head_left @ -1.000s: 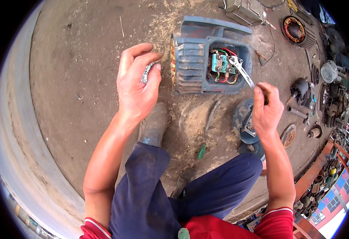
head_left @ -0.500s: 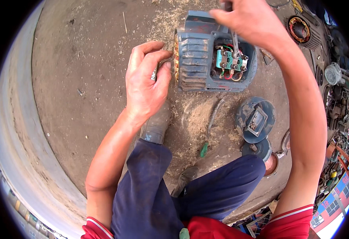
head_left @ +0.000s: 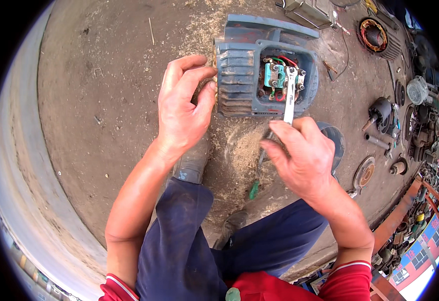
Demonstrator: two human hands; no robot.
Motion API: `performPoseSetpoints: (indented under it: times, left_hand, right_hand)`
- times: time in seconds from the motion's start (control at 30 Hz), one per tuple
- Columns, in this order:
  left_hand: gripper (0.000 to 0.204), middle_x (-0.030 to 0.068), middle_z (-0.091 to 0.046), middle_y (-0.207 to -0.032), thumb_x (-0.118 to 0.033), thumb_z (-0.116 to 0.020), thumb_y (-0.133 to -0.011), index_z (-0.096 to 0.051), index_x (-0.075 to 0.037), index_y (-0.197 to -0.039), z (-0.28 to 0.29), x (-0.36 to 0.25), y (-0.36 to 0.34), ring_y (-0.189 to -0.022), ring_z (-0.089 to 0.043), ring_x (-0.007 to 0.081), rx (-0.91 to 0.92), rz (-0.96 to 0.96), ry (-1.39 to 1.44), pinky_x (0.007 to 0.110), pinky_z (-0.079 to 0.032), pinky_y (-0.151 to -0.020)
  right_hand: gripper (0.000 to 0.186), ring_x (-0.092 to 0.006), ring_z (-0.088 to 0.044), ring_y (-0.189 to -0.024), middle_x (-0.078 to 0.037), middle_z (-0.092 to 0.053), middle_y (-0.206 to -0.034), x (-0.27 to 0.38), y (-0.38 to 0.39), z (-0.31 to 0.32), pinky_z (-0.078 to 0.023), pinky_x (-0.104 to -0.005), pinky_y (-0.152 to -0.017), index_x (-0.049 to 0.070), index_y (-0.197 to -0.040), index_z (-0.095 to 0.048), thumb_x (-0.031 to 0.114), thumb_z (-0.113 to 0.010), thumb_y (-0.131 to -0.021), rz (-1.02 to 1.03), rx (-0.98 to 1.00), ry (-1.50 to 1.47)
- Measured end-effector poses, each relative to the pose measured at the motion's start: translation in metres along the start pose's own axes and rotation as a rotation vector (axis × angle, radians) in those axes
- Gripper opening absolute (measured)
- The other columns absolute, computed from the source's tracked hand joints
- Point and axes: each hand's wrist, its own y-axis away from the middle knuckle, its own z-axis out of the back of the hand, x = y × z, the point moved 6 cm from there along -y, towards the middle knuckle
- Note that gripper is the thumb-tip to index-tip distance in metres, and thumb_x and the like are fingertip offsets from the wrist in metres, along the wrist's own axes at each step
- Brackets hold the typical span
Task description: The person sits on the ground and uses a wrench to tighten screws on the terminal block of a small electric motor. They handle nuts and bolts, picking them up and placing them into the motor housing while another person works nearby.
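Note:
A blue-grey electric motor housing [head_left: 235, 78] with cooling ribs lies on the ground, its square terminal box facing up. Inside the box sits a turquoise terminal block [head_left: 273, 75] with studs, nuts and red and green wires. My right hand [head_left: 307, 158] grips a silver wrench [head_left: 289, 103] whose far end lies over the block's right-hand studs. At the housing's left end is my left hand [head_left: 184, 103], fingers bent and apart, tips at the rim. I see nothing held in it, though its palm is hidden.
A green-handled screwdriver [head_left: 254, 189] lies near my boot [head_left: 193, 163]. Behind my right hand is a round blue-grey cover [head_left: 333, 140]. A stator with copper windings [head_left: 373, 35], a metal box [head_left: 309, 12] and a round plate [head_left: 365, 173] lie farther right, beside heaped metal parts.
My right hand has swung from beyond the motor to its near side with the wrench, which now points toward me. My left hand stays at the housing's left end.

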Motion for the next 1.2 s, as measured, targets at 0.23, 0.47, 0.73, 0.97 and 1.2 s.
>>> performPoseSetpoints:
  times: [0.23, 0.47, 0.73, 0.97, 1.2]
  left_hand:
    - [0.022, 0.0159, -0.061, -0.127, 0.002, -0.065, -0.091, -0.068, -0.002, -0.113, -0.001, 0.004, 0.010, -0.115, -0.062, 0.0284, -0.006, -0.030, -0.017, 0.038, -0.052, -0.095]
    - [0.021, 0.0160, -0.062, -0.121, 0.003, -0.067, -0.086, -0.070, -0.001, -0.107, 0.003, 0.003, 0.008, -0.108, -0.063, 0.0298, -0.065, -0.017, 0.042, 0.038, -0.053, -0.086]
    - [0.022, 0.0159, -0.061, -0.125, 0.000, -0.067, -0.090, -0.069, -0.002, -0.111, 0.000, 0.009, 0.005, -0.113, -0.062, 0.0289, -0.016, 0.017, 0.053, 0.038, -0.052, -0.092]
    - [0.022, 0.0161, -0.061, -0.127, -0.001, -0.066, -0.091, -0.069, -0.002, -0.113, -0.004, 0.007, 0.002, -0.117, -0.062, 0.0299, 0.006, -0.021, 0.023, 0.040, -0.051, -0.096]
    - [0.022, 0.0165, -0.061, -0.127, 0.001, -0.066, -0.091, -0.068, -0.001, -0.113, -0.004, 0.008, 0.010, -0.116, -0.062, 0.0301, 0.031, -0.019, -0.004, 0.039, -0.052, -0.096]
  right_hand:
    - [0.025, -0.0356, -0.073, -0.069, -0.021, -0.070, -0.072, 0.022, -0.117, -0.004, -0.058, -0.0440, -0.059, 0.001, -0.087, -0.065, 0.026, -0.070, -0.088, 0.186, 0.142, 0.228]
    - [0.039, -0.0084, -0.047, -0.053, 0.003, -0.053, -0.062, -0.122, -0.143, 0.043, -0.037, -0.0283, -0.049, 0.006, -0.076, -0.060, 0.038, -0.074, -0.094, -0.355, 0.014, -0.226]
    - [0.020, -0.0048, -0.055, -0.059, 0.000, -0.065, -0.075, -0.104, 0.024, 0.009, -0.043, -0.0206, -0.051, 0.001, -0.114, -0.066, 0.016, -0.068, -0.101, -0.751, -0.206, -0.596]
    - [0.018, -0.0261, -0.067, -0.061, -0.011, -0.064, -0.071, 0.005, -0.020, 0.010, -0.053, -0.0389, -0.054, 0.003, -0.101, -0.069, 0.007, -0.072, -0.083, 0.015, 0.123, 0.157]
    - [0.014, -0.0337, -0.075, -0.073, -0.021, -0.071, -0.072, 0.030, -0.109, 0.006, -0.060, -0.0423, -0.062, 0.000, -0.091, -0.070, 0.009, -0.067, -0.080, 0.275, 0.413, 0.303]
